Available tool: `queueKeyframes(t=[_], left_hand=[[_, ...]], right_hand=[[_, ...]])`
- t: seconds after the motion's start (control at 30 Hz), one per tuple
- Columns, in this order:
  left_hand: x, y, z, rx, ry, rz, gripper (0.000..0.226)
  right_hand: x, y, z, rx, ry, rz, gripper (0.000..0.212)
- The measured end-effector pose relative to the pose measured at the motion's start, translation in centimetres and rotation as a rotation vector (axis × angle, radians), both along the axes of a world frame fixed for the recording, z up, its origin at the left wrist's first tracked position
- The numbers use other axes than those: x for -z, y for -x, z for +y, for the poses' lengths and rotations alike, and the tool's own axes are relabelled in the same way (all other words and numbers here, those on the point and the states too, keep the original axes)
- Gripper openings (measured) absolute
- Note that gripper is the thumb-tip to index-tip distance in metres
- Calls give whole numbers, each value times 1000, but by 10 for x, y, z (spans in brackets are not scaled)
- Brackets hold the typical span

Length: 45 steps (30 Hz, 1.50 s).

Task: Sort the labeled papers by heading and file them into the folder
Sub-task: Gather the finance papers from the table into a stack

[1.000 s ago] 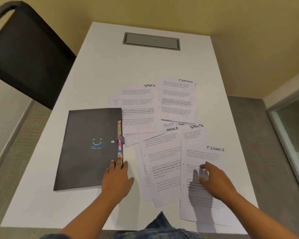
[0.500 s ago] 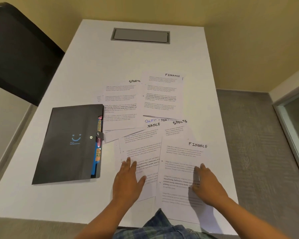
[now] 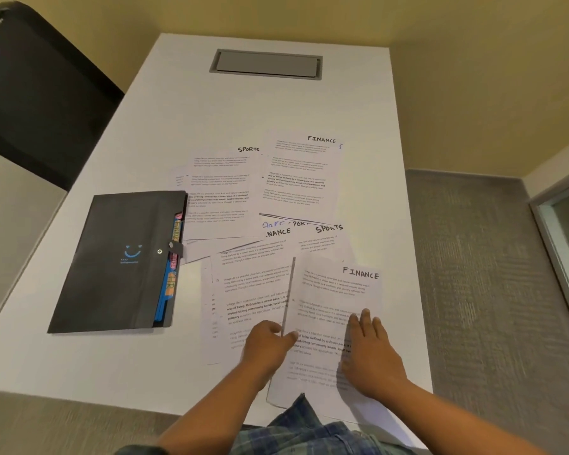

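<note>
Two hands on the nearest FINANCE sheet (image 3: 335, 290): left hand (image 3: 268, 344) pinching its lifted left edge, right hand (image 3: 373, 356) lying flat on it with straight fingers. More papers (image 3: 224, 192) overlapping at 12 o'clock. Folder (image 3: 119, 257) at 10 o'clock, flat on the table (image 3: 243, 110).

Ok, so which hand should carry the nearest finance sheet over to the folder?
Left, most likely. The left hand pinches the nearest FINANCE sheet at its raised left edge, and the black folder lies on that side. The right hand only rests flat on the sheet, farther from the folder.
</note>
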State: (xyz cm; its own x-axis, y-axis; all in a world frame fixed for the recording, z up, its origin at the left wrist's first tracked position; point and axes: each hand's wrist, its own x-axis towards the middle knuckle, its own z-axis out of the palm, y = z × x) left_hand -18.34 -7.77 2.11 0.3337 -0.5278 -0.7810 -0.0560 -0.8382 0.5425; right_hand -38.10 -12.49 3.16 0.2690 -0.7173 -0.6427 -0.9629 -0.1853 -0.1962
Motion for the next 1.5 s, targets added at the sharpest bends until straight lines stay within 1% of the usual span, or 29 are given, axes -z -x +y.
queueKeyframes(t=[0.03, 0.07, 0.13, 0.17, 0.2, 0.23, 0.3, 0.33, 0.43, 0.47, 0.5, 0.53, 0.57, 0.63, 0.7, 0.73, 0.77, 0.8, 0.87, 0.9, 0.93, 0.97, 1.03, 1.1, 1.2, 1.33, 1.4, 1.43, 1.5], left_hand=[[1, 0, -1, 29, 19, -5, 28], [1, 1, -1, 68, 50, -18, 20], [-3, 1, -1, 203, 127, -129, 22], [-7, 1, 0, 267, 168, -185, 21], [-12, 1, 0, 293, 220, -203, 18], [-16, 0, -1, 278, 273, -167, 16], [-25, -1, -2, 163, 349, -29, 16], [-31, -2, -3, 96, 361, 35, 17], [-39, -9, -5, -107, 354, 166, 19], [-42, -11, -6, -161, 350, 201, 19], [-42, -14, -7, -200, 343, 223, 20], [-42, -16, -8, -227, 335, 236, 20], [-41, -18, -9, -251, 323, 244, 20], [-42, -21, -11, -286, 303, 267, 19], [-36, -24, -11, -277, 275, 249, 16], [-32, -26, -11, -275, 256, 201, 15], [-25, -29, -10, -270, 229, 96, 18], [-16, -31, -10, -264, 179, -56, 27], [-1, -39, -11, -267, 31, -402, 60], [3, -42, -11, -260, -49, -546, 74], [4, -46, -13, -243, -131, -642, 84], [4, -49, -14, -227, -202, -682, 90], [5, -53, -18, -227, -303, -659, 100], [10, -55, -19, -227, -331, -636, 104], [13, -56, -19, -198, -254, -632, 100], [18, -62, -19, -264, -102, -469, 84], [19, -64, -20, -233, -95, -426, 70], [18, -65, -20, -232, -81, -402, 60], [17, -67, -19, -258, -1, -323, 40]], right_hand=[[1, 1, 0, 2, -1, -5, 81], [1, 2, 0, 4, -14, -7, 81], [0, 3, -4, 24, -27, -60, 77], [-1, 4, -7, 65, -1, -148, 68], [-3, 6, -11, 146, 43, -263, 55], [-5, 8, -16, 252, 91, -370, 46], [-8, 14, -24, 469, 164, -499, 48], [-10, 16, -28, 557, 163, -522, 48], [-7, 22, -37, 771, 50, -535, 46], [-8, 22, -39, 840, 5, -563, 39], [-8, 23, -41, 896, -38, -618, 26], [-11, 23, -42, 926, -90, -666, 15], [-12, 22, -43, 931, -136, -699, 11], [-10, 21, -42, 938, -184, -742, 12], [-10, 18, -40, 949, -182, -764, 12], [-9, 16, -39, 962, -175, -768, 12], [-9, 15, -39, 987, -170, -770, 12], [-9, 15, -38, 1017, -169, -780, 12], [-10, 16, -37, 1061, -169, -789, 12], [-12, 17, -37, 1064, -167, -790, 12], [-13, 18, -37, 1055, -162, -790, 12], [-16, 20, -36, 1044, -154, -783, 12], [-16, 26, -36, 1043, -125, -772, 13], [-12, 32, -38, 1049, -97, -751, 13], [-12, 36, -38, 1073, -73, -724, 13], [-21, 35, -36, 1098, -53, -735, 14], [-25, 32, -36, 1101, -49, -748, 14], [-26, 31, -37, 1106, -49, -752, 13], [-30, 28, -39, 1114, -44, -765, 12]])
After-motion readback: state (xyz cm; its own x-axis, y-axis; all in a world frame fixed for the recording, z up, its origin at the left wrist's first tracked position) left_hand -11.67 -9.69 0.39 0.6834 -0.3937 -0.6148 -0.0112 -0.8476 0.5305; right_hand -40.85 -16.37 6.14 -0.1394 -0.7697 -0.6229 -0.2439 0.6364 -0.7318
